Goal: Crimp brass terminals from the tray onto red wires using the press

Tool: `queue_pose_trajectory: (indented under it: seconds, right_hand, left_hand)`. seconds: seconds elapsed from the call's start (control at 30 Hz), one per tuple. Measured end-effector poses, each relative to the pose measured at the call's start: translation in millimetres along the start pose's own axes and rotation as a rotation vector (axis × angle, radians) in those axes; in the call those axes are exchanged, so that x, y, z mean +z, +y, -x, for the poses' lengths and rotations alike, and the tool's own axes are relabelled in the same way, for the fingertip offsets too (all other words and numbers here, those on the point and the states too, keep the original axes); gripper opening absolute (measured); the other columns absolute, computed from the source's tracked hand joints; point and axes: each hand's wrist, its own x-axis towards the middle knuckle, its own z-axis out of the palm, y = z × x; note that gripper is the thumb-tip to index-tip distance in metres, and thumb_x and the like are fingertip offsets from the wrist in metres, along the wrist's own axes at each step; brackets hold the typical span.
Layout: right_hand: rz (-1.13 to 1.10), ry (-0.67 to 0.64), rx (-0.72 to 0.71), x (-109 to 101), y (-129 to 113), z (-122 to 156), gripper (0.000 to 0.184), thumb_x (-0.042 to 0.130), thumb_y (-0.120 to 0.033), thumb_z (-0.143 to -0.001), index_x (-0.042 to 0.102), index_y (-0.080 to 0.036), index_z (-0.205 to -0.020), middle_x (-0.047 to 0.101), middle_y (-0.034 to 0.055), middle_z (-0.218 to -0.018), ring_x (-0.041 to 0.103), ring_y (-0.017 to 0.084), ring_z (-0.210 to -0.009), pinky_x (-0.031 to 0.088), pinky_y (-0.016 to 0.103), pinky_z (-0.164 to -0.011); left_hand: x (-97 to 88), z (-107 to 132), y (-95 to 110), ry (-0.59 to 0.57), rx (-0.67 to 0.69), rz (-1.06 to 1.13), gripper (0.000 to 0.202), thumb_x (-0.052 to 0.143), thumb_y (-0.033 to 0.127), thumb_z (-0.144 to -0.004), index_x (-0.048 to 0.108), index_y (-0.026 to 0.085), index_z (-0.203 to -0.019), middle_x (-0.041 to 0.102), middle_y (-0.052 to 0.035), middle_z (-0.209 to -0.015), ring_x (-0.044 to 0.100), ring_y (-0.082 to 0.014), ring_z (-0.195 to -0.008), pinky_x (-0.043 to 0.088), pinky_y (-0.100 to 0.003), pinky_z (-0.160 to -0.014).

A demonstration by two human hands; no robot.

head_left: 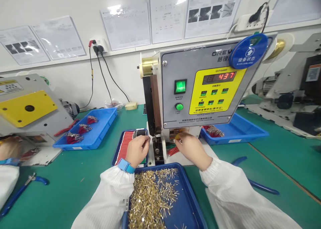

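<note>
My left hand (pixel 136 149) is closed in a pinch just left of the crimping machine's jaw (pixel 157 148); what it holds is too small to name. My right hand (pixel 192 148) is pinched on a small yellowish piece at the right of the jaw, close to red wires (pixel 173 151) lying there. The grey crimping machine (pixel 200 85) has a yellow panel reading 437. A blue tray of gold terminals (pixel 155 195) lies between my forearms. Both arms wear white sleeves, and a blue wristband is on the left.
A blue tray of red wires (pixel 125 145) sits under my left hand. Blue trays with wire bundles stand at left (pixel 87 130) and right (pixel 235 130). Another person's hand (pixel 10 148) works at a machine (pixel 27 108) far left. Blue-handled pliers (pixel 22 189) lie on the green mat.
</note>
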Motion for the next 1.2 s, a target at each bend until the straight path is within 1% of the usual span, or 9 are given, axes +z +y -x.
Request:
queue_pose_trajectory:
  seconds: [0.13, 0.3, 0.43, 0.5, 0.63, 0.8, 0.9, 1.07, 1.2]
  right_hand:
    - [-0.126, -0.027, -0.158, -9, -18, 9, 0.023, 0.049, -0.028, -0.091, 0.062, -0.016, -0.075, 0.064, 0.005, -0.072, 0.057, 0.017, -0.065, 0.031, 0.027, -0.058]
    - [-0.233, -0.411, -0.463, -16, -42, 33, 0.022, 0.071, -0.037, -0.078, 0.063, -0.018, -0.069, 0.054, -0.0011, -0.056, 0.046, 0.012, -0.053, 0.024, 0.024, -0.051]
    - [-0.225, -0.63, -0.429, -20, -47, 44, 0.032, 0.085, -0.036, -0.057, 0.067, -0.02, -0.078, 0.054, -0.0025, -0.058, 0.049, 0.013, -0.057, 0.022, 0.022, -0.049]
    - [-0.234, -0.68, -0.392, -21, -46, 45, 0.029, 0.084, -0.029, -0.057, 0.066, -0.019, -0.077, 0.055, -0.0028, -0.059, 0.048, 0.012, -0.056, 0.022, 0.022, -0.048]
    - [-0.308, -0.625, -0.425, -21, -52, 44, 0.008, 0.072, -0.023, -0.073, 0.066, -0.018, -0.076, 0.054, -0.0032, -0.057, 0.047, 0.01, -0.051, 0.025, 0.021, -0.05]
    - [-0.208, -0.493, -0.581, -14, -75, 57, 0.043, 0.074, -0.058, -0.07, 0.063, -0.017, -0.079, 0.063, 0.0028, -0.068, 0.057, 0.019, -0.06, 0.03, 0.026, -0.053]
    - [-0.141, -0.483, -0.599, -9, -78, 60, 0.039, 0.075, -0.053, -0.071, 0.062, -0.017, -0.075, 0.065, 0.0041, -0.07, 0.06, 0.021, -0.063, 0.032, 0.027, -0.054]
    - [-0.185, -0.486, -0.544, -9, -60, 49, 0.022, 0.074, -0.036, -0.076, 0.063, -0.018, -0.075, 0.065, 0.0023, -0.069, 0.06, 0.019, -0.065, 0.031, 0.026, -0.055]
    - [-0.216, -0.51, -0.556, -10, -60, 50, 0.023, 0.077, -0.037, -0.072, 0.064, -0.019, -0.076, 0.064, 0.0009, -0.067, 0.058, 0.018, -0.064, 0.028, 0.025, -0.055]
  left_hand:
    - [0.2, 1, 2, -0.014, -0.015, 0.006, 0.016, 0.05, 0.019, -0.091, 0.066, 0.019, -0.089, 0.07, -0.0049, -0.086, 0.066, -0.0171, -0.08, 0.052, -0.028, -0.073]
    - [-0.5, 1, 3, -0.04, -0.05, -0.004, 0.015, 0.05, 0.018, -0.09, 0.066, 0.019, -0.091, 0.07, -0.0039, -0.085, 0.065, -0.0174, -0.079, 0.051, -0.029, -0.072]
    - [-0.3, 1, 3, -0.034, -0.044, 0.003, 0.016, 0.05, 0.018, -0.09, 0.066, 0.018, -0.09, 0.07, -0.004, -0.084, 0.065, -0.0177, -0.079, 0.051, -0.029, -0.072]
    - [0.4, 2, 3, -0.03, -0.04, 0.004, 0.016, 0.05, 0.019, -0.09, 0.066, 0.018, -0.09, 0.07, -0.0046, -0.085, 0.065, -0.0179, -0.08, 0.052, -0.029, -0.073]
    - [1.5, 2, 3, -0.035, -0.043, -0.009, 0.017, 0.05, 0.018, -0.09, 0.066, 0.018, -0.091, 0.07, -0.0055, -0.086, 0.065, -0.0177, -0.081, 0.052, -0.029, -0.074]
    - [1.3, 2, 3, -0.038, -0.041, -0.009, 0.016, 0.05, 0.018, -0.09, 0.066, 0.019, -0.09, 0.069, -0.005, -0.084, 0.065, -0.0176, -0.08, 0.052, -0.029, -0.073]
    - [0.9, 2, 3, -0.048, -0.05, -0.002, 0.016, 0.05, 0.018, -0.09, 0.066, 0.019, -0.09, 0.069, -0.0042, -0.084, 0.065, -0.0168, -0.08, 0.051, -0.028, -0.073]
    - [0.7, 1, 2, -0.035, -0.044, -0.004, 0.016, 0.05, 0.018, -0.09, 0.066, 0.019, -0.09, 0.07, -0.0043, -0.085, 0.065, -0.0167, -0.078, 0.051, -0.028, -0.072]
    - [1.6, 1, 1, -0.03, -0.026, -0.004, 0.015, 0.051, 0.018, -0.089, 0.066, 0.019, -0.09, 0.07, -0.0043, -0.085, 0.065, -0.0171, -0.078, 0.052, -0.028, -0.071]
